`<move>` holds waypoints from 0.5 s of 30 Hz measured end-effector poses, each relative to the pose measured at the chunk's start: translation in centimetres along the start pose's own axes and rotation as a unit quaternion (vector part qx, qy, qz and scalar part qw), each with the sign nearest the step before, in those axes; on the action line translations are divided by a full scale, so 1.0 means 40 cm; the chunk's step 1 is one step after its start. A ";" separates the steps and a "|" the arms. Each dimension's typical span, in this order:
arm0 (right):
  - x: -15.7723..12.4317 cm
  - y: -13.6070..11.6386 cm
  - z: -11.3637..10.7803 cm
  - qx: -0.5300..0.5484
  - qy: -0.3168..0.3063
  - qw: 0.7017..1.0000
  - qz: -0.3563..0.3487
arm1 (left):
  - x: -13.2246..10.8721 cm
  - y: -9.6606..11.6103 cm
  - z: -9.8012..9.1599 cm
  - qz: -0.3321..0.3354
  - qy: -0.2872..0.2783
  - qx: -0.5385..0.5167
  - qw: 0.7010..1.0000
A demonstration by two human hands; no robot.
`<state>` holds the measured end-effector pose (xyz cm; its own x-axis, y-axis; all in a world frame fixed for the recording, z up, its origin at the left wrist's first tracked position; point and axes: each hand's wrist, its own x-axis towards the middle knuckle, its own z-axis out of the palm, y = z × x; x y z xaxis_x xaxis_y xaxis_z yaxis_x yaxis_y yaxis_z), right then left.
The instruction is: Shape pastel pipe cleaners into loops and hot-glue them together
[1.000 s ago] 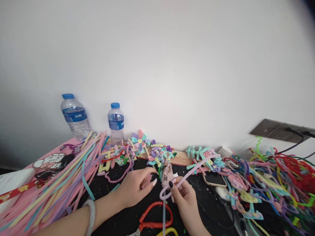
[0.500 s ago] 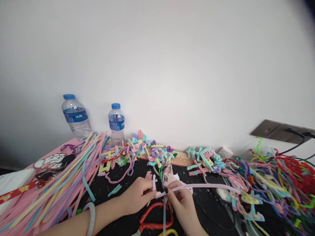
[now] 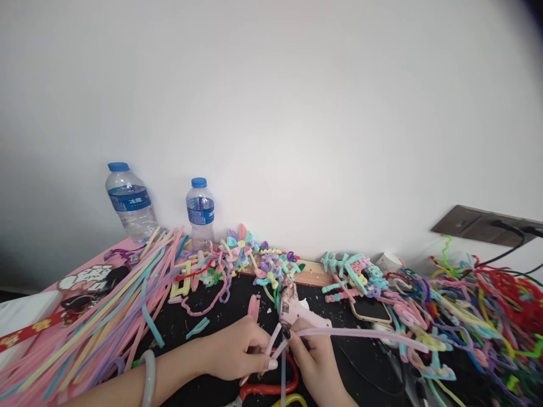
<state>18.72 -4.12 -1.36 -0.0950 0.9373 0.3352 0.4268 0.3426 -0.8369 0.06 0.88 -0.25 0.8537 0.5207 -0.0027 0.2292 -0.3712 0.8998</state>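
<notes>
Pinching one lilac strip (image 3: 365,333): two hands (image 3: 235,347) (image 3: 318,356)

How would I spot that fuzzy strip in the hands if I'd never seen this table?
Below the white wall, find the left hand and right hand close together above the black tabletop. A pale lilac strip runs between them, its long end reaching toward the tangled pile at right. Unlike the loose strips nearby, it's pinched in both hands.

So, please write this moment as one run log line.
left hand: pinching bent pipe cleaner; right hand: holding same pipe cleaner; nearby: red scissors, glue gun
</notes>
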 end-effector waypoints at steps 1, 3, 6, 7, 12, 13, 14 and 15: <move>-0.001 0.000 0.001 0.009 -0.001 1.000 0.004 | -0.001 0.001 0.000 -0.018 -0.013 -0.017 1.000; 0.000 0.000 0.002 0.031 -0.017 0.999 0.010 | -0.003 0.005 0.000 -0.054 -0.039 -0.045 0.997; 0.004 0.000 0.004 0.066 -0.035 0.997 0.033 | -0.006 0.008 0.001 -0.067 -0.058 -0.047 0.995; 0.005 0.000 0.005 0.085 -0.042 0.994 0.047 | -0.006 0.007 0.002 -0.059 -0.058 -0.038 0.996; 0.007 -0.004 0.009 0.218 -0.072 0.967 0.110 | -0.008 -0.006 0.004 -0.044 -0.068 -0.017 0.997; 0.006 -0.004 0.011 0.238 -0.074 0.962 0.114 | -0.008 -0.007 0.004 -0.046 -0.074 -0.021 0.996; 0.006 -0.004 0.012 0.253 -0.072 0.957 0.119 | -0.008 -0.007 0.005 -0.043 -0.075 -0.022 0.996; 0.006 -0.002 0.014 0.264 -0.068 0.954 0.125 | -0.007 -0.007 0.006 -0.035 -0.066 -0.022 0.997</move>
<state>18.17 -3.89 -1.46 -0.1799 0.9814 0.0672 -0.0582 0.0576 -0.9966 -0.14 0.65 -0.59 0.8913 0.4369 -0.1213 0.2726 -0.3025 0.9133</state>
